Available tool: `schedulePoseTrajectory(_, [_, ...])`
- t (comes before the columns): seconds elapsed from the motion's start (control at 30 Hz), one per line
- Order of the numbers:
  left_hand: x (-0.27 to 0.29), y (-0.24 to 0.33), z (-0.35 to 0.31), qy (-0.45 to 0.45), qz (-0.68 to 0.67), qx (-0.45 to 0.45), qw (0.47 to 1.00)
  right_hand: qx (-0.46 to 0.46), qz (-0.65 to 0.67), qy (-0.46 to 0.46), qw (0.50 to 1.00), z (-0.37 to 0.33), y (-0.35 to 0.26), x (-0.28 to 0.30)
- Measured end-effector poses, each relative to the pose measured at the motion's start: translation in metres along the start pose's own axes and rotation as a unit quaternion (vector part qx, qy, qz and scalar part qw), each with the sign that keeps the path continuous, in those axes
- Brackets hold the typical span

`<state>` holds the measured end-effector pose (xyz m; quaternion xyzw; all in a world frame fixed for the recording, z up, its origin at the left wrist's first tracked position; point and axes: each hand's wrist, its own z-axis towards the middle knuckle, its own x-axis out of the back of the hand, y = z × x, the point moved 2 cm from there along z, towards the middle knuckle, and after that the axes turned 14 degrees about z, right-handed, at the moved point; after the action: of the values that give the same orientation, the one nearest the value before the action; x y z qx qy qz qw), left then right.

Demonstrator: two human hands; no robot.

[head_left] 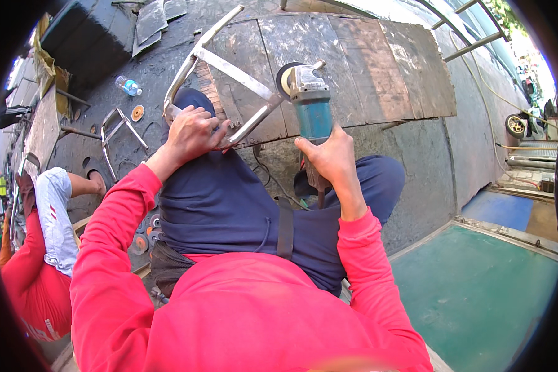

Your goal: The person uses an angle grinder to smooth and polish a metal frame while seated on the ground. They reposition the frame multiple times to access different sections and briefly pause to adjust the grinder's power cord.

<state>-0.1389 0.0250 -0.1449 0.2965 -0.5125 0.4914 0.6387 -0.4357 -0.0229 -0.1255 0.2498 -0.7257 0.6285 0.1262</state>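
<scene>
Ahead of the left hand (195, 131), holding the metal frame (234, 74) over the worktop (378, 68) in a closed grip. Right of that grip, clasping the angle grinder (313, 115) in the right hand (330, 157), with its disc (286, 80) near the frame's corner. Going by the bright metal, apparently midway through grinding, with the remainder impossible to tell.

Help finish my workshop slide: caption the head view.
Left hand gripping a metal frame, right hand holding a teal grinder at a wooden tabletop.
</scene>
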Motion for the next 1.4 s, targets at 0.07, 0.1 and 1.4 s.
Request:
schedulePoseTrajectory(0.07, [-0.001,0.000,0.001,0.006,-0.002,0.000,1.000,0.002,0.007,-0.002,1.000,0.000,0.001,-0.002])
schedulePoseTrajectory(0.1, [-0.001,0.000,0.000,0.010,-0.003,0.001,1.000,0.005,0.011,-0.007,1.000,0.000,0.000,-0.003])
schedulePoseTrajectory(1.4, [-0.006,0.005,-0.002,0.017,0.045,-0.038,0.998,-0.024,-0.025,0.011,0.999,0.003,0.003,-0.005])
